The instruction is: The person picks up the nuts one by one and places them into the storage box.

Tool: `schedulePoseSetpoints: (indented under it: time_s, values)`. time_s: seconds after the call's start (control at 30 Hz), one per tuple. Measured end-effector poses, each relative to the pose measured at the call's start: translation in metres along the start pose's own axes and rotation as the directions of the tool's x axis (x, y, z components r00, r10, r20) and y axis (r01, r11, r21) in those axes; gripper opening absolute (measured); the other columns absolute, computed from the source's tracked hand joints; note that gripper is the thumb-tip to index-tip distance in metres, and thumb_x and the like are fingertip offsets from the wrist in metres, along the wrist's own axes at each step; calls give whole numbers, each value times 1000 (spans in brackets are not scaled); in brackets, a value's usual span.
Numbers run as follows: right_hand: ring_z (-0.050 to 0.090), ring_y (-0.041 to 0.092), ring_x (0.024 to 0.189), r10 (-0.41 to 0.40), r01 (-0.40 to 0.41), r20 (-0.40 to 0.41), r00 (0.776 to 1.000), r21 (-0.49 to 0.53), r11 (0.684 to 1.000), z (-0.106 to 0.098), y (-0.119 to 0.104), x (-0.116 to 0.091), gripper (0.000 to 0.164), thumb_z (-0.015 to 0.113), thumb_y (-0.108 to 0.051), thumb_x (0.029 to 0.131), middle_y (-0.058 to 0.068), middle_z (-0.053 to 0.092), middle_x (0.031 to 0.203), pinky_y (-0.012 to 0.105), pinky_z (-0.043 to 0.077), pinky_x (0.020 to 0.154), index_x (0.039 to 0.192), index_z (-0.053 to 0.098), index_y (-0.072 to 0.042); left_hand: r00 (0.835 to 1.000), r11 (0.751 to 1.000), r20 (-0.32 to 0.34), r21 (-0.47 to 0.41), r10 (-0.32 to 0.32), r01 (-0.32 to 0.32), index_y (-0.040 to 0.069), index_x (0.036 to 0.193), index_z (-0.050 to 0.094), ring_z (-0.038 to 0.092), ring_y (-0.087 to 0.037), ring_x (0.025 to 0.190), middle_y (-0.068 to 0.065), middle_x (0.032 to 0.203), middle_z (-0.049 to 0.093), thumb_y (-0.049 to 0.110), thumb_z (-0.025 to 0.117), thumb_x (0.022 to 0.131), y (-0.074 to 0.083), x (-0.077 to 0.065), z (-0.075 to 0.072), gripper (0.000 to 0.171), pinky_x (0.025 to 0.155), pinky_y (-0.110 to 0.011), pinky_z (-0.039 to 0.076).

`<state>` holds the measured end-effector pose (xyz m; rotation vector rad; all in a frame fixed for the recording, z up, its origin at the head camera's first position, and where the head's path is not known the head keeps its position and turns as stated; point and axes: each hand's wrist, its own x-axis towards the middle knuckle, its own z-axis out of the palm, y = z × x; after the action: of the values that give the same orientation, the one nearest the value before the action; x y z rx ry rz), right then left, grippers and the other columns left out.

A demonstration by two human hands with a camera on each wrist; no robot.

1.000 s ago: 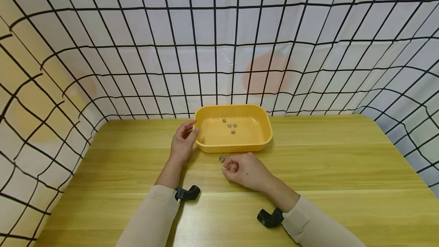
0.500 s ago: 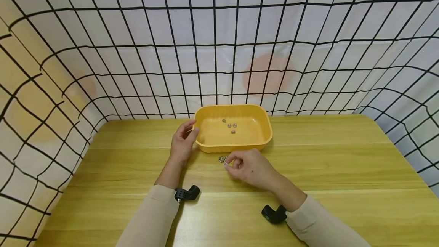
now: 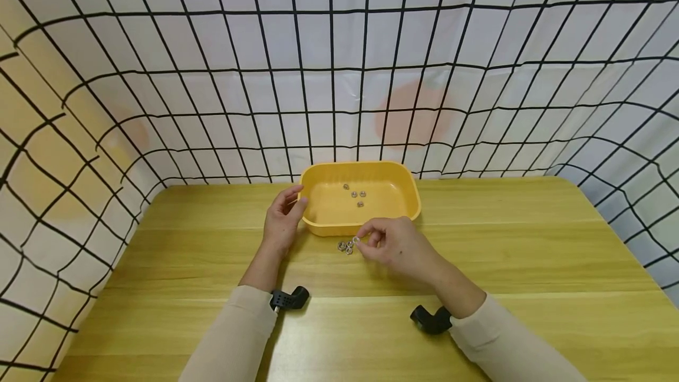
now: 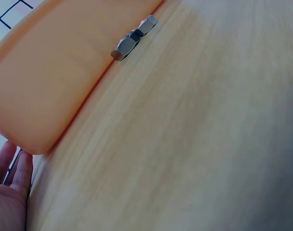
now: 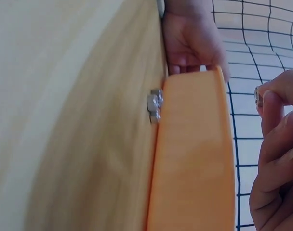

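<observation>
My right hand [image 3: 400,249] pinches a small silver metal nut [image 3: 356,240] between thumb and index finger, just in front of the yellow tray [image 3: 339,229]. In the right wrist view that nut [image 5: 258,97] is raised at the fingertips, above the tray's rim. A small cluster of nuts [image 3: 342,246] lies on the table by the tray's front wall; the left wrist view has these nuts [image 4: 127,46] edge-on. Several more nuts [image 3: 354,194] are spread over the tray's floor. With relaxed fingers, my left hand [image 3: 282,221] touches the tray's left end.
The wood-grain table [image 3: 504,264] extends to both sides of the tray. Behind it rises a black wire grid [image 3: 331,69] in front of pale cloth, curving around at both sides. Each wrist wears a black camera mount [image 3: 290,298].
My right hand has lifted the nut off the table and carried it up and to the right, toward the tray's front rim. My left hand stays in place.
</observation>
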<state>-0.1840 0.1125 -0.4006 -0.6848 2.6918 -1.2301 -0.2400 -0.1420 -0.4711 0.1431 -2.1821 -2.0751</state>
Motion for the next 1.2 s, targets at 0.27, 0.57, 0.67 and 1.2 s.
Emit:
schedulePoseSetpoints:
  time_s: [0.27, 0.57, 0.67, 1.2]
  values:
    - [53, 11, 57, 29, -30, -53, 998, -19, 999, -15, 3, 8, 6, 78, -21, 90, -5, 64, 74, 21, 43, 51, 91, 74, -17, 1000, 1000, 6, 3, -4, 4, 15, 139, 61, 52, -29, 135, -13, 144, 53, 21, 64, 102, -2, 2, -1, 38, 113, -46, 44]
    - [53, 14, 58, 77, -84, -99, 992, -64, 994, -27, 9, 21, 10, 77, -25, 91, -3, 65, 75, 23, 43, 52, 95, 74, -16, 1000, 1000, 1, 7, -5, 5, 16, 138, 62, 53, -28, 134, -12, 143, 54, 23, 64, 102, -2, 2, 0, 37, 112, -45, 44]
    - [53, 14, 58, 71, -82, -112, 991, -93, 992, -30, 12, 25, 12, 77, -26, 91, -3, 66, 75, 23, 43, 53, 96, 75, -16, 1000, 1000, 2, 5, -8, 8, 16, 138, 62, 53, -28, 134, -12, 142, 55, 23, 64, 102, -2, 3, 0, 37, 112, -45, 44]
    - [52, 15, 57, 150, -166, -137, 979, -117, 979, -41, 27, 46, 17, 71, -33, 95, 0, 68, 78, 25, 42, 51, 101, 73, -17, 1000, 1000, 8, -7, -14, 14, 16, 139, 61, 52, -28, 135, -13, 143, 54, 23, 64, 102, -3, 4, -1, 37, 113, -44, 44]
